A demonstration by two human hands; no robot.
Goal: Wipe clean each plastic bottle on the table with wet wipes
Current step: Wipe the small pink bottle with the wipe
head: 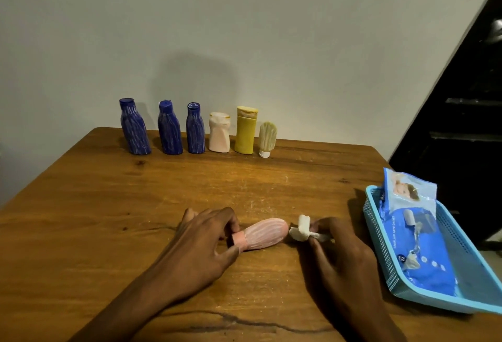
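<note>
So the left hand is pinching the cap end of a pink bottle that's lying on its side on the wooden table, thumb and fingers curled around the cap. The bottle's rounded end is pointing away from that hand, toward the right hand. The right hand is gripping a scrunched-up white wet wipe in its fingertips, and the wipe is sitting right at the bottle's rounded end, touching it or nearly, hard to tell which.

Out past both hands, along the far edge by the wall, six more bottles are standing in a row: three blue bottles, a peach bottle, a yellow bottle and a small cream tube standing on its cap.

Just off to the right of the right hand there's a light blue basket with a pack of baby wipes lying in it.
</note>
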